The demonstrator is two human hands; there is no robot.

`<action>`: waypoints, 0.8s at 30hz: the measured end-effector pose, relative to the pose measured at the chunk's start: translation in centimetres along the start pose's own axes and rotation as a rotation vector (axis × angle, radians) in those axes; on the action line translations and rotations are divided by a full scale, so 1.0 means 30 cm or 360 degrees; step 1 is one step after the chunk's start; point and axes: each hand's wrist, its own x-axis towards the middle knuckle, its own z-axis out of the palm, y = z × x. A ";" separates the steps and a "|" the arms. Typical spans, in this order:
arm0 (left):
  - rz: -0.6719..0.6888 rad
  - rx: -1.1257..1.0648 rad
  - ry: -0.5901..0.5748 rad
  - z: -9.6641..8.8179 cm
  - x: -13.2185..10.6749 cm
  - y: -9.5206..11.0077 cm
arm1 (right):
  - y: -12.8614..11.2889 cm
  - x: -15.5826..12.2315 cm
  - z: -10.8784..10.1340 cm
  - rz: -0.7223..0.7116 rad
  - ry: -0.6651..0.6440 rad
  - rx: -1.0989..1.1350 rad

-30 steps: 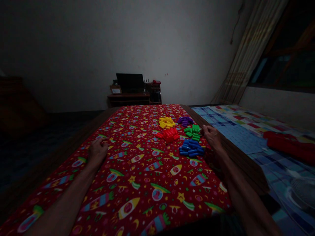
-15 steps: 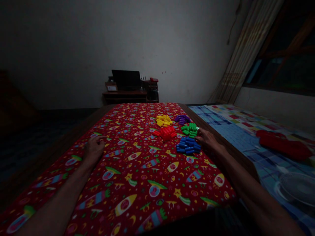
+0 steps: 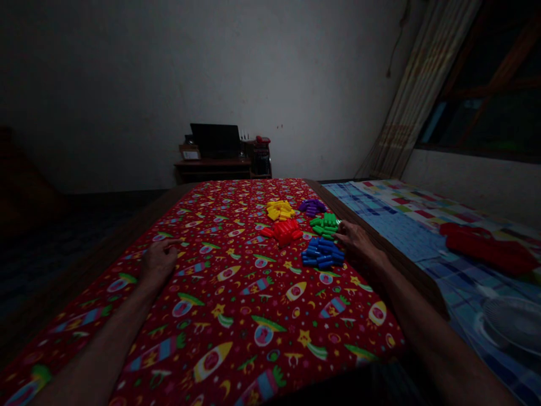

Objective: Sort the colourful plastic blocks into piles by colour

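Five small heaps of plastic pieces lie on a red rocket-print cloth [image 3: 236, 293]: yellow [image 3: 279, 210], purple [image 3: 311, 206], green [image 3: 325, 224], red [image 3: 282, 231] and blue [image 3: 323, 252]. My right hand [image 3: 355, 241] rests on the cloth beside the green and blue heaps, fingers curled toward them; the room is too dark to see whether it holds a piece. My left hand [image 3: 157, 261] lies on the cloth at the left, far from the heaps, fingers loosely curled with one finger stretched forward.
The cloth covers a wooden table whose right edge [image 3: 380, 242] runs close to my right hand. A checked mat [image 3: 422, 225] with a red object [image 3: 486, 248] lies at the right. A white fan [image 3: 513, 327] sits near right. A desk with a laptop [image 3: 220, 149] stands at the far wall.
My right hand has slid a little nearer, from the green heap toward the blue one. The view has shifted slightly. My left hand stays on the cloth.
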 end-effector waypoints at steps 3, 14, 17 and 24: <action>0.0027 0.0004 -0.0017 0.005 0.006 -0.013 | -0.002 0.000 -0.015 0.0032 0.0087 0.0069; -0.0010 -0.0071 0.0053 0.015 0.013 -0.021 | 0.096 0.131 -0.022 0.0736 0.0852 0.0618; -0.0100 -0.0115 0.0141 0.007 0.021 -0.025 | 0.141 0.201 0.003 0.1020 0.1106 0.1051; -0.0401 -0.0004 0.0396 -0.017 0.094 -0.205 | 0.217 0.217 0.121 0.1090 0.1180 0.1072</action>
